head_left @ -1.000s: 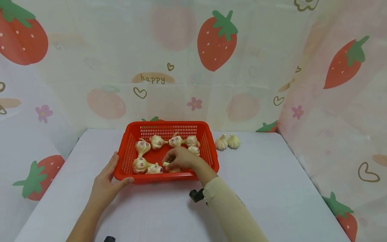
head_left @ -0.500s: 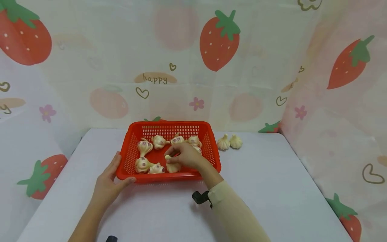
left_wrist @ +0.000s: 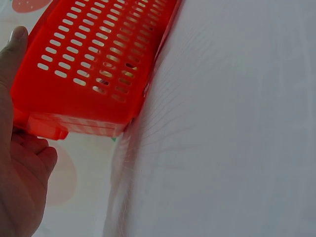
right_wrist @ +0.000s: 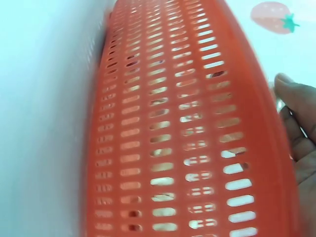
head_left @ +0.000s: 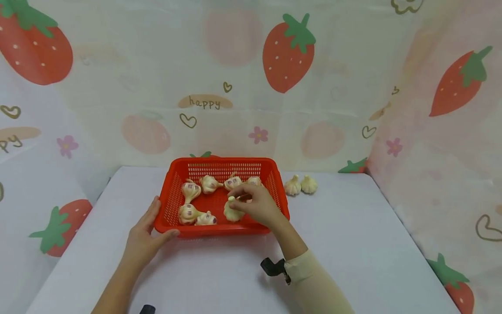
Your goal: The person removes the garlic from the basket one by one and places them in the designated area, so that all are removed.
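A red plastic basket (head_left: 227, 231) with slotted walls stands on the table, several garlic bulbs (head_left: 190, 190) lying along its sides. My left hand (head_left: 140, 242) holds its front left corner, thumb over the front rim and fingers along the left side. In the left wrist view, those fingers curl by the rim of the basket (left_wrist: 59, 101). Inside the basket area, my right hand (head_left: 259, 206) pinches a garlic bulb (head_left: 233, 213) by its stem, bulb hanging down. The basket wall (right_wrist: 269, 163) hides that bulb almost wholly in the right wrist view, where only part of the right hand (right_wrist: 301, 123) shows.
Two paler garlic bulbs (head_left: 301, 185) sit side by side on the white tabletop (head_left: 353, 244), just right of the basket. Strawberry-print cloth (head_left: 219, 52) hangs behind the table and on both sides. A small black device (head_left: 273, 267) is fixed at the right wrist.
The right hand has raised the pinched garlic bulb from the basket's front and moved it rightward. The left hand keeps its place on the basket; the whole view has shifted slightly.
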`<action>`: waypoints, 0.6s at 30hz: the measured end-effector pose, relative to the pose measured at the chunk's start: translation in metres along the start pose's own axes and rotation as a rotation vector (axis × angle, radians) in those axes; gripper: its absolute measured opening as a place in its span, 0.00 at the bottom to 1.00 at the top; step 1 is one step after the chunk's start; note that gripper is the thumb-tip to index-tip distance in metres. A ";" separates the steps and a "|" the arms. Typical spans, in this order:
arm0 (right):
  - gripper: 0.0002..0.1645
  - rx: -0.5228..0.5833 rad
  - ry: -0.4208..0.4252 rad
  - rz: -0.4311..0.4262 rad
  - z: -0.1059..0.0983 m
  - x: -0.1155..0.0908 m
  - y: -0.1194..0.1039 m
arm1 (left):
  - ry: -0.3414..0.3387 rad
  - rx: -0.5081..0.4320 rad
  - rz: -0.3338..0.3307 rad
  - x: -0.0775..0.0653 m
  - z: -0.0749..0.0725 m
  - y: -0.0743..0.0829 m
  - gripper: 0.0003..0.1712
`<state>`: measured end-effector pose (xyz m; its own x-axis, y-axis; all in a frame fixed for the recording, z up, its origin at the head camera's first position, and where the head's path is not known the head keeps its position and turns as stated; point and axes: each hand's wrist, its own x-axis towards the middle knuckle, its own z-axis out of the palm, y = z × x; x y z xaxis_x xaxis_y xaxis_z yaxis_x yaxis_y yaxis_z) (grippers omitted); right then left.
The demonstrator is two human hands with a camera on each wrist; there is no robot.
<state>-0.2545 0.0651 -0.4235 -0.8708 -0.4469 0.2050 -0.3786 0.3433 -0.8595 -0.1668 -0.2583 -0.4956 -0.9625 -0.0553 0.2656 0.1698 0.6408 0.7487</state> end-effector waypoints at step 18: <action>0.12 0.010 0.257 -0.081 -0.036 -0.056 -0.010 | -0.001 0.036 -0.016 0.000 -0.001 0.002 0.61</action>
<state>-0.2136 0.1167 -0.4097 -0.8895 -0.2473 0.3842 -0.4479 0.3063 -0.8400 -0.1663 -0.2578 -0.4941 -0.9651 -0.0652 0.2536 0.1467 0.6674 0.7301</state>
